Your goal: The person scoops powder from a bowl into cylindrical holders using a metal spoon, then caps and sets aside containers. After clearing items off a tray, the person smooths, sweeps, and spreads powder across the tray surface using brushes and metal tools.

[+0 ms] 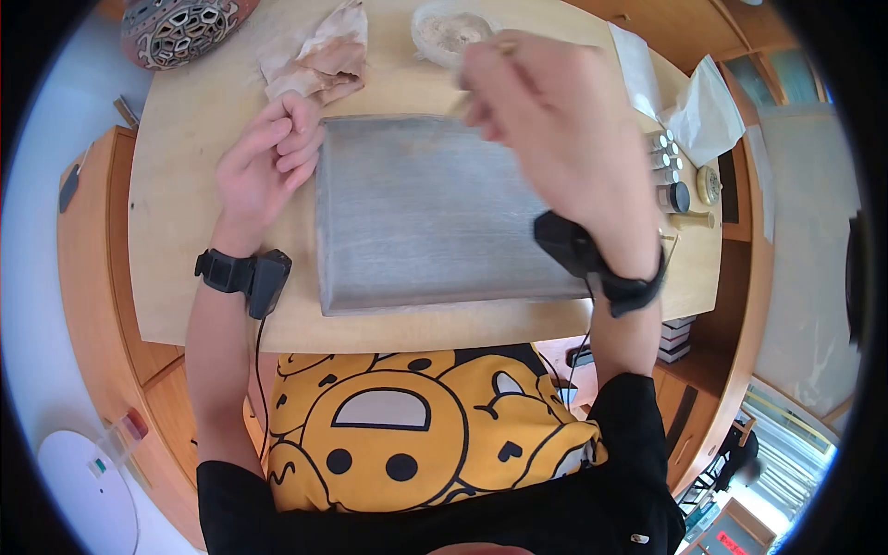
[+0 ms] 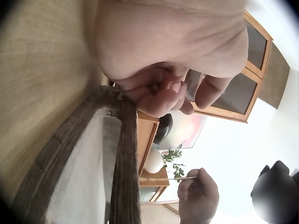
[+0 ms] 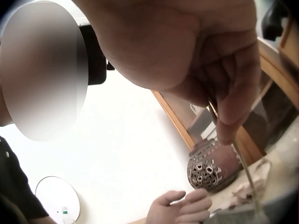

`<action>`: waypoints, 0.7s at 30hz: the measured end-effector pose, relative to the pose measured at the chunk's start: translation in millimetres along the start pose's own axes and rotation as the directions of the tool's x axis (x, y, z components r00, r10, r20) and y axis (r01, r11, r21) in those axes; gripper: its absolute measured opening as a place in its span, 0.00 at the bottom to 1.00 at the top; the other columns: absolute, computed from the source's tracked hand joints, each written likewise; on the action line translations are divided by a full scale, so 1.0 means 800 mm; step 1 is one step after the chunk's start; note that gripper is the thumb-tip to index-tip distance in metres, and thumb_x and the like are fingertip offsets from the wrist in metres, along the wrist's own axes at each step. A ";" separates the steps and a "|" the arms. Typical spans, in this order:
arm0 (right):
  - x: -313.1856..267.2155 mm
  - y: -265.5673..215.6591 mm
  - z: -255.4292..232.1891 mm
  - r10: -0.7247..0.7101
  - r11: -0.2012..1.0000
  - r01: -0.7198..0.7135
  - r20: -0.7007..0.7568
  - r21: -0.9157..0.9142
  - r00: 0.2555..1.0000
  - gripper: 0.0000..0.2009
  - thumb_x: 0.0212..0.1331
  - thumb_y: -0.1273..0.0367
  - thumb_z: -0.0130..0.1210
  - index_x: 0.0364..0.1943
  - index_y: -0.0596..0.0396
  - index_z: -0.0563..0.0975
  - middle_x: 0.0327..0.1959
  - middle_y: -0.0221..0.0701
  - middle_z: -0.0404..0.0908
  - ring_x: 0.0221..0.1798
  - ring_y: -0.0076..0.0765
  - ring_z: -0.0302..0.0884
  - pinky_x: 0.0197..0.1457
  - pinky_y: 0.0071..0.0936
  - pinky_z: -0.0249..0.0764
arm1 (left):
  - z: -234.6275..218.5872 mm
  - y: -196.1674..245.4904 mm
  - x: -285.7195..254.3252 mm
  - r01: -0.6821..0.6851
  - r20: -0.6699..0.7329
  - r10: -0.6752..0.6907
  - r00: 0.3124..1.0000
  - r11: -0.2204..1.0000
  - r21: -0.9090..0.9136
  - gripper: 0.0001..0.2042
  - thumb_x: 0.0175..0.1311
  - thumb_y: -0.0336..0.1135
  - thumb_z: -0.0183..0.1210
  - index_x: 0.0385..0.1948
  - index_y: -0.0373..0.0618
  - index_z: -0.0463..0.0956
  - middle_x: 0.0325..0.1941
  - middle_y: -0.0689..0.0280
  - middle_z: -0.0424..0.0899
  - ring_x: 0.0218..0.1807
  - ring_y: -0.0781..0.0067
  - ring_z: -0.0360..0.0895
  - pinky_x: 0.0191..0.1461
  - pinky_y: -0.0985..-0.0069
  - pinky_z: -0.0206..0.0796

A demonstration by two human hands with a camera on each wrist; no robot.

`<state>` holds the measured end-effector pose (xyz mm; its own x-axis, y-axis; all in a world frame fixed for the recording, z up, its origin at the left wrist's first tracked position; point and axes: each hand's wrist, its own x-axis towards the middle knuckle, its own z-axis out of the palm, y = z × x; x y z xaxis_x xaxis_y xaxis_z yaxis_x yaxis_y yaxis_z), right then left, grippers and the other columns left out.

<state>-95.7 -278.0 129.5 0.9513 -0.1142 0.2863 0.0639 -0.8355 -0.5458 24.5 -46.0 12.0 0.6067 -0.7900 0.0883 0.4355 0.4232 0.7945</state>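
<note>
A grey rectangular tray [image 1: 416,222] with a raised, worn wooden rim [image 2: 122,172] lies on the table in front of me. Above its far right part is my right hand [image 1: 564,120], blurred in the head view. It pinches a thin stick-like tool [image 3: 246,168] that points down toward the tray; its exact kind I cannot tell. My left hand [image 1: 273,157] rests by the tray's far left corner, fingers loosely curled and holding nothing. Just past the right hand stands a clear bowl [image 1: 421,42] of pale powder [image 1: 453,35].
A stained, crumpled cloth [image 1: 324,55] lies beyond the left hand. A patterned vase [image 1: 185,32] stands at the far left. On the right are several small jars [image 1: 661,159], a dark-lidded jar [image 1: 675,197], a plastic bag [image 1: 708,106] and a white sheet [image 1: 635,69].
</note>
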 end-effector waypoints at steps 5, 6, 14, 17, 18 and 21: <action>-0.005 0.014 -0.005 -0.052 0.921 0.080 0.083 -0.381 0.995 0.16 0.68 0.64 0.50 0.29 0.63 0.81 0.19 0.38 0.81 0.23 0.41 0.80 0.32 0.33 0.76 | -0.002 -0.001 0.002 0.004 0.017 -0.004 1.000 1.000 -0.004 0.10 0.68 0.39 0.50 0.33 0.41 0.67 0.24 0.76 0.56 0.23 0.88 0.54 0.20 0.88 0.49; -0.006 0.012 0.008 -0.082 0.926 0.102 0.071 -0.363 0.994 0.16 0.67 0.64 0.50 0.28 0.63 0.80 0.18 0.42 0.79 0.23 0.51 0.78 0.33 0.37 0.76 | -0.003 -0.002 0.002 0.001 0.023 -0.001 1.000 1.000 -0.010 0.10 0.68 0.38 0.50 0.33 0.41 0.67 0.24 0.76 0.55 0.23 0.88 0.54 0.20 0.88 0.49; -0.007 -0.007 -0.017 0.084 0.966 -0.089 -0.032 -0.244 0.996 0.15 0.66 0.65 0.49 0.29 0.63 0.80 0.16 0.34 0.79 0.20 0.34 0.78 0.29 0.28 0.72 | -0.002 -0.001 0.002 -0.012 0.006 0.012 1.000 1.000 -0.004 0.10 0.68 0.38 0.49 0.33 0.40 0.67 0.24 0.76 0.55 0.23 0.87 0.53 0.20 0.88 0.50; -0.008 0.007 0.009 0.003 0.941 -0.016 -0.040 -0.337 0.999 0.14 0.63 0.68 0.51 0.24 0.62 0.78 0.17 0.43 0.77 0.22 0.48 0.77 0.30 0.38 0.73 | 0.000 -0.002 0.002 -0.004 0.020 0.004 1.000 1.000 -0.023 0.10 0.68 0.37 0.49 0.33 0.40 0.67 0.24 0.76 0.55 0.23 0.87 0.53 0.20 0.87 0.49; -0.006 0.006 0.022 -0.115 0.925 0.088 -0.051 -0.370 0.992 0.14 0.60 0.70 0.52 0.18 0.63 0.76 0.16 0.51 0.74 0.24 0.59 0.77 0.31 0.47 0.75 | -0.001 -0.003 0.002 -0.006 0.035 0.006 0.999 1.000 -0.026 0.10 0.68 0.37 0.49 0.33 0.40 0.67 0.24 0.76 0.54 0.23 0.87 0.53 0.20 0.87 0.49; -0.007 -0.015 0.039 -0.144 0.970 0.137 -0.018 -0.202 0.989 0.12 0.65 0.68 0.51 0.30 0.62 0.81 0.20 0.40 0.81 0.23 0.47 0.80 0.30 0.34 0.74 | 0.000 -0.002 0.001 -0.014 0.033 0.014 0.999 1.000 -0.019 0.09 0.68 0.37 0.49 0.32 0.40 0.67 0.24 0.76 0.54 0.23 0.87 0.53 0.20 0.87 0.49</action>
<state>-92.4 -250.6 109.8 0.9265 -0.0026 0.3764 0.1318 -0.9344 -0.3309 24.1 -47.4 10.9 0.5905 -0.7982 0.1193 0.4398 0.4422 0.7816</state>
